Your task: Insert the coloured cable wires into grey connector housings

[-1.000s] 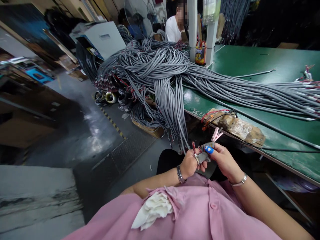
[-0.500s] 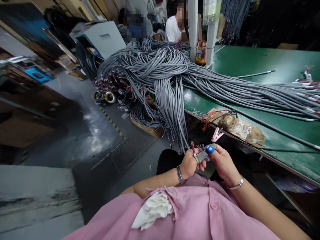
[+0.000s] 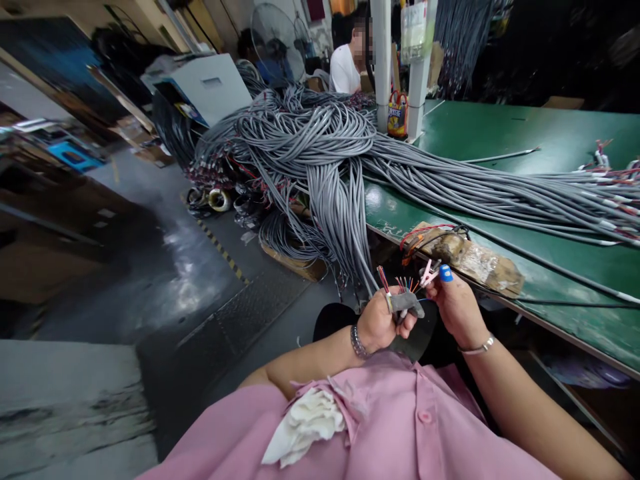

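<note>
My left hand [image 3: 381, 321] is closed around the end of a grey cable, with grey covers on its thumb and finger. Thin coloured wires [image 3: 404, 285] fan out above those fingers, and a red bundle of wires [image 3: 383, 277] sticks up beside them. My right hand [image 3: 459, 308], with a blue cover [image 3: 445, 273] on the thumb, is pinched just to the right. A thin blue wire [image 3: 425, 300] stretches from the left fingers to the right ones; its far end is hidden. Directly behind the right fingertips is a pink clip [image 3: 428, 274] at the table edge.
Grey cables [image 3: 305, 133] lie heaped over the green table [image 3: 500, 127] and hang off its near edge. A taped block [image 3: 480, 259] with red and black leads sits at that edge. Behind the heap are a person in white [image 3: 344, 70] and a fan [image 3: 277, 43].
My right hand has moved right and slightly up, away from the left. The coloured wires are more spread, and a blue one now spans the gap. My left hand keeps its grip.
</note>
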A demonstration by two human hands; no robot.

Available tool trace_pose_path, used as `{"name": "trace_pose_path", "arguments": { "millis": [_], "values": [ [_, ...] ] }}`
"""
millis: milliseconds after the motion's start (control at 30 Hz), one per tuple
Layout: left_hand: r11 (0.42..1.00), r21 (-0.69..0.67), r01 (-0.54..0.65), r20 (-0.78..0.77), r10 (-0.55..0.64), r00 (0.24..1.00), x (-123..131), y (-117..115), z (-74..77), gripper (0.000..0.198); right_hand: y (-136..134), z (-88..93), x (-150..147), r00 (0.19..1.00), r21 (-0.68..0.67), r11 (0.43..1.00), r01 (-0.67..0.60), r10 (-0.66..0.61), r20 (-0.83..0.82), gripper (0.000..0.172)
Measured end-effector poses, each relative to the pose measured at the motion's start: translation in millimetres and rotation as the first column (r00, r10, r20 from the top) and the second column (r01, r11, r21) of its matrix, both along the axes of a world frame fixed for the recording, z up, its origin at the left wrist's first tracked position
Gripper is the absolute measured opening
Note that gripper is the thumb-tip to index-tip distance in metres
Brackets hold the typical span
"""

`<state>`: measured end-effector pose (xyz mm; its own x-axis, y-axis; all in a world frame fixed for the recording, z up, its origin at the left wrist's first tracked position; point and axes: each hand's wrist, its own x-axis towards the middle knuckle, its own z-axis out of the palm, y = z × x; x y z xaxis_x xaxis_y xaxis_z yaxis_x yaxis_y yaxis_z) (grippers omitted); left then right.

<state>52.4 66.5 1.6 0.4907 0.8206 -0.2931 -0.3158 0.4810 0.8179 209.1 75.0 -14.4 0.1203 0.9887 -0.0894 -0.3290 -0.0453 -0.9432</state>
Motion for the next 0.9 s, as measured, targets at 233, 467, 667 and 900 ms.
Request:
{"name": "trace_pose_path", "arguments": {
  "millis": [233,467,667,900],
  "values": [
    [1.000,-0.028,-0.008,0.024,0.009,1.000,9,5,-5.2,0.029,7,1.1,-11,0.969,-0.066,0.993,-0.102,0.084,-0.231,0.053],
    [1.000,-0.023,-0.010,-0.027,0.009,1.000,12,5,-8.2,0.032,10,5.8,-15,0.954,-0.130,0.990,-0.050,0.009,-0.300,0.054],
    [0.999,-0.008,-0.042,-0.048,0.041,0.998,8,-3,-5.9,0.038,6,-4.6,-11,0.929,-0.124,0.986,-0.111,0.059,-0.365,0.054],
    [0.993,0.081,-0.086,-0.067,0.091,0.994,4,-16,-5.4,0.046,4,-1.8,-5,0.921,-0.094,0.982,-0.161,0.116,-0.372,0.039]
  ]
}}
